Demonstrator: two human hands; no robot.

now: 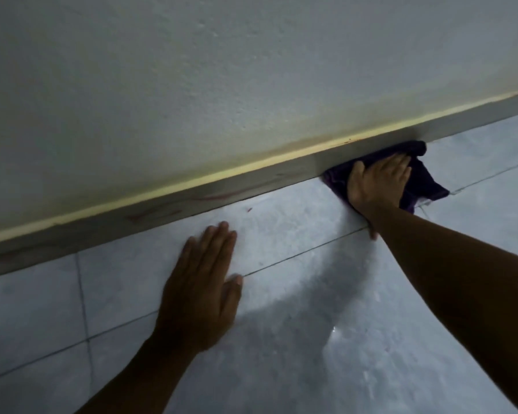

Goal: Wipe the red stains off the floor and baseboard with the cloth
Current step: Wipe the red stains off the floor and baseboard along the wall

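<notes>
The right hand (pixel 377 182) lies flat, palm down and fingers spread, on a crumpled dark purple cloth (pixel 422 177), pressing it rather than gripping it; a spread palm puts weight over more of the fabric, which suits scrubbing. The cloth is bunched where the long grey baseboard (pixel 251 183) meets the pale blue-grey tiled floor (pixel 311 294), its far edge pushed up against the baseboard's face, so that both surfaces seem to be rubbed at once. The right forearm reaches in straight from the lower right, probably so that body weight can bear down on the cloth. The left hand (pixel 205 279) holds nothing: it rests open and flat on the floor, short of the baseboard and well to the left of the cloth, fingers together and pointing toward the baseboard, seemingly as a prop for a person leaning low. Faint red streaks (pixel 222 196) run along the baseboard's face to the left of the cloth, and a small red fleck (pixel 248 209) sits on the floor just below the baseboard, beyond the left fingertips. As those marks lie away from the cloth, the job looks only partly done. Above the baseboard's yellowish top edge rises a rough white plastered wall (pixel 222 70).
</notes>
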